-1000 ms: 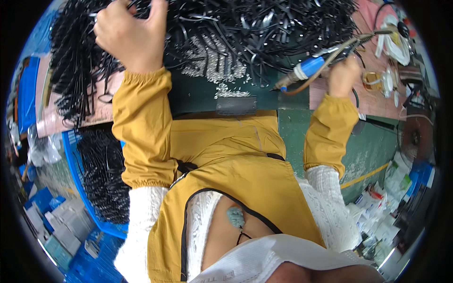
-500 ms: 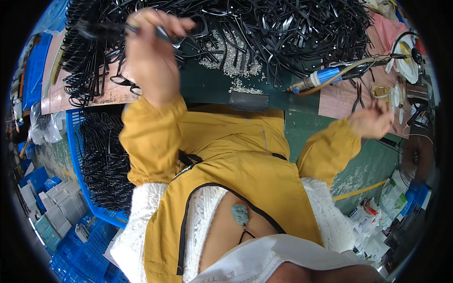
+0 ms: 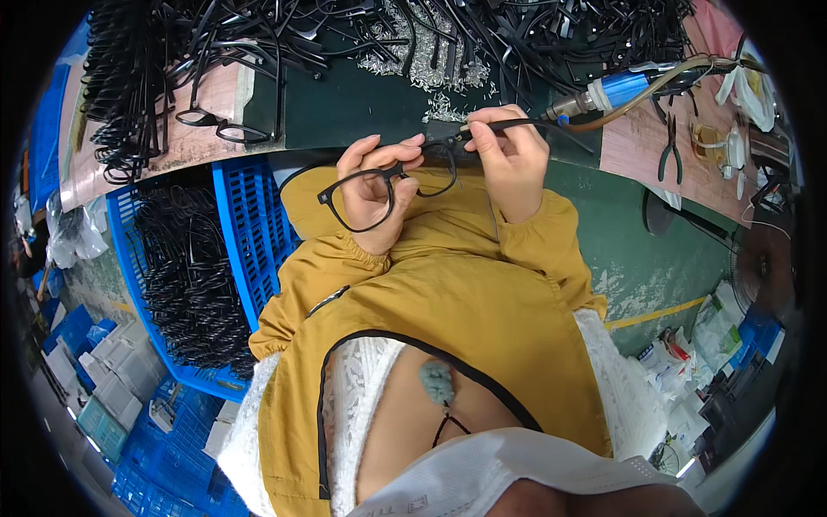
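Observation:
Close to the table's front edge, my left hand [image 3: 372,202] is closed on a black eyeglass frame [image 3: 397,171], fingers and thumb around its bridge and rim. To its right, my right hand [image 3: 514,168] pinches a black temple arm [image 3: 532,123] between thumb and fingers. The arm's front end points at the frame's outer corner. I cannot tell whether the two are joined. Beyond my hands lies a scatter of tiny silvery screws [image 3: 426,60].
A blue-collared power screwdriver [image 3: 622,89] with a tan hose lies right of my right hand, and pliers [image 3: 670,155] beyond it. Black temple arms [image 3: 551,34] heap at the back. Frames hang at left above a blue basket [image 3: 241,250] of black parts.
My left hand came down from the far left of the table and my right hand moved in from beside the pliers. They now meet in front of me on the eyeglass parts.

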### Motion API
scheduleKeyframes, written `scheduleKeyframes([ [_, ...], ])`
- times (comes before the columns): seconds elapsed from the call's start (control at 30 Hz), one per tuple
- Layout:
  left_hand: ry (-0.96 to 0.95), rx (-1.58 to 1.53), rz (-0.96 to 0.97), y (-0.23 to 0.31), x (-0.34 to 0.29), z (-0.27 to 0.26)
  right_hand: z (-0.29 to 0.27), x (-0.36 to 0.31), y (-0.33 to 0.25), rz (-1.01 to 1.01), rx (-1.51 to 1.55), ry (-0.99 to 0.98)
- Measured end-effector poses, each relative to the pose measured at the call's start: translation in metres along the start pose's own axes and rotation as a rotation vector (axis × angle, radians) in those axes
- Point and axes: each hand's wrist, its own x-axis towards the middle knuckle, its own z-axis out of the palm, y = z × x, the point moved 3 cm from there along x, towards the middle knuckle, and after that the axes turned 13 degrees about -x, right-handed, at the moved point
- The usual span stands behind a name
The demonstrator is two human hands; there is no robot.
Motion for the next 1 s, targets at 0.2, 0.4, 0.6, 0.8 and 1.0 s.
scheduleKeyframes([
  [0.2, -0.075, 0.052, 0.071, -0.013, -0.007, -0.002, 0.007, -0.004, 0.012, 0.104, 0.141, 0.077],
  [0.4, -0.124, 0.188, 0.147, -0.009, -0.002, 0.004, 0.007, -0.002, 0.006, 0.029, -0.062, 0.101],
  [0.6, -0.106, 0.238, 0.187, -0.01, 0.0, 0.004, 0.009, 0.002, 0.007, 0.152, 0.131, 0.105],
  [0.8, -0.121, 0.25, 0.258, -0.01, -0.001, 0.009, 0.012, -0.001, 0.001, -0.025, -0.145, 0.142],
  [1.0, -0.109, 0.281, 0.261, -0.009, -0.002, 0.012, 0.011, 0.001, -0.014, -0.368, -0.369, 0.145],
])
